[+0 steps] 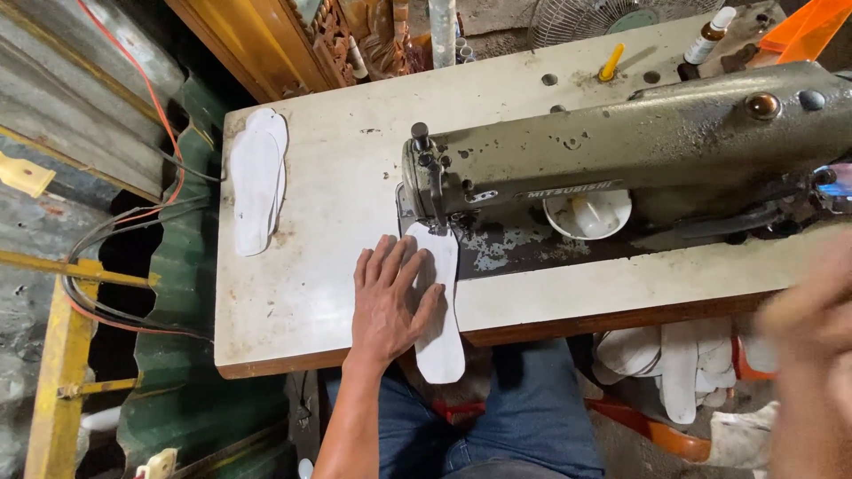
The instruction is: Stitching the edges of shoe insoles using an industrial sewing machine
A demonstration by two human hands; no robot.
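One worn white table (302, 284) (corrugated metal wall (53, 106) beside) bears a sewing machine (639, 151).

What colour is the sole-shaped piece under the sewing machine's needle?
White; the sole-shaped piece, pressed flat by the left hand, shows clearly in the head view.

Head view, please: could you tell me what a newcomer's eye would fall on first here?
The worn grey-green industrial sewing machine dominates the white table's right half. The left hand lies flat on a white sole-shaped piece under its needle. A stack of white sole-shaped pieces lies at the table's left edge.
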